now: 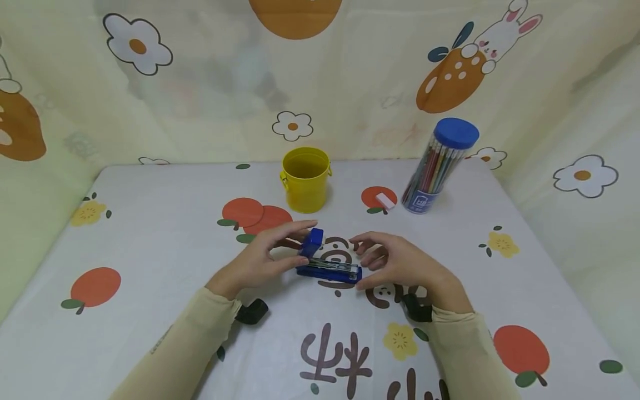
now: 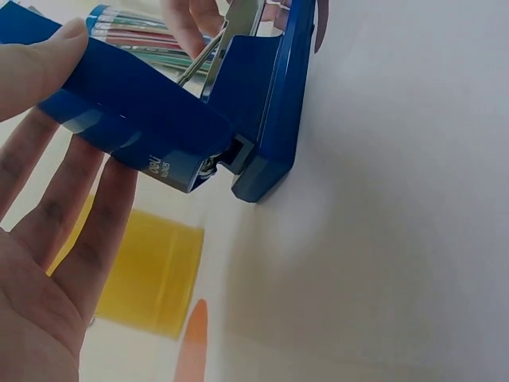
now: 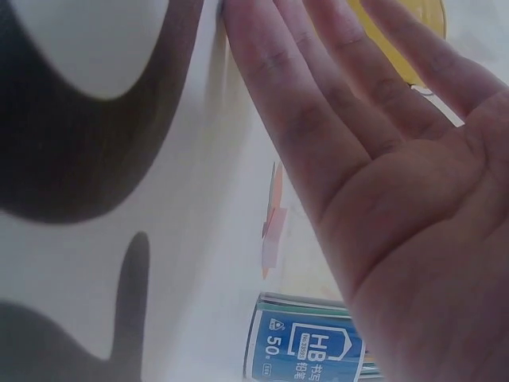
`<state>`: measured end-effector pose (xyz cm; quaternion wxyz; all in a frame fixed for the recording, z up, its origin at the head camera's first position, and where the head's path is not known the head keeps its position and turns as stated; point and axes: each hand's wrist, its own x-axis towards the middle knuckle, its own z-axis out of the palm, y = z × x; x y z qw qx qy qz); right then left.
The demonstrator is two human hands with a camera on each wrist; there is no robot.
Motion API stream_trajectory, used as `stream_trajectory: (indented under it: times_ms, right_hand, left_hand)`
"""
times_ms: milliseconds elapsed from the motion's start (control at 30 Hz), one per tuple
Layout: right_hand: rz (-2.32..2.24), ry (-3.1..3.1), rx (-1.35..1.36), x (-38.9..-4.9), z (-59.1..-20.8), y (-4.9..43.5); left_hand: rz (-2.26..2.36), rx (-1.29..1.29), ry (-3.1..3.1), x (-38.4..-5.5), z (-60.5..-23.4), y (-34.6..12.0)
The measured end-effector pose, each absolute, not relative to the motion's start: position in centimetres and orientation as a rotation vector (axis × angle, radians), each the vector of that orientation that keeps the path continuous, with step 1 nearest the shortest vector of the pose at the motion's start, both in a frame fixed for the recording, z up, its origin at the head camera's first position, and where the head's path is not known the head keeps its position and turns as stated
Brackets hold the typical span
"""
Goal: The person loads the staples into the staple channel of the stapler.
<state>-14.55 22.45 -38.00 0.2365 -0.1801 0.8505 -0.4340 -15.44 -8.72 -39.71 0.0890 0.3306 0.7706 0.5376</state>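
Observation:
A blue stapler [image 1: 330,274] lies on the table with its top cover [image 2: 131,103] swung up and back, baring the metal magazine. My left hand [image 1: 257,261] holds that raised cover at the stapler's left end, thumb on one side and fingers on the other. At the opposite end is my right hand [image 1: 407,266], its thumb tip right by the front of the base. In the right wrist view the fingers [image 3: 342,87] of this hand extend loosely, and the stapler is mostly out of sight there.
Behind the stapler stands a yellow bucket [image 1: 306,191]. A clear tub of pencils [image 1: 432,172] with a blue lid is at the back right, beside a small pink-and-white eraser [image 1: 385,201]. A patterned cloth [image 1: 210,100] hangs along the table's back edge.

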Motion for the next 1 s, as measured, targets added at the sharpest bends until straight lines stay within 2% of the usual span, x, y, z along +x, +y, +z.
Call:
stream_trajectory:
  times_ms: [333,1000]
  right_hand:
    - [-1.217,2.313,-0.487,-14.4,-38.0,22.4]
    - [-1.211,2.311,-0.485,-14.4,-37.8,22.5]
  left_hand:
    - [1.599,1.174,2.241,-15.7,-40.3,-8.3]
    - [1.477,1.144,2.311,-15.4,-40.8,-7.6]
